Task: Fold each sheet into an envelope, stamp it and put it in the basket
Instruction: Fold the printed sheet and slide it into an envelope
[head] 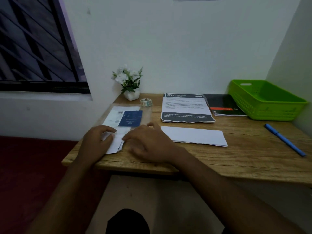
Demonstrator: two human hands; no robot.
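Folded white paper sheet [117, 142]: light, floppy, likely slippery. Left hand [97, 141] apparently pinches nine-o'clock edge; right hand [148, 144] presses three-o'clock side, fingers flat. Best held at creases.

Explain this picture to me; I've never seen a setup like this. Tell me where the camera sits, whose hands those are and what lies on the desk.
There is no machine here. A person works with bare hands, and the single camera is worn on their head, looking forward and down, so both arms reach in from below.

The left hand grips a partly folded sheet near the front of the wooden table, and the right hand lays its fingers on the same paper. To the right lies a second folded sheet.

Further back are printed pages, a dark booklet, a blue leaflet, a sticker roll, a potted plant, a blue pen and the green basket.
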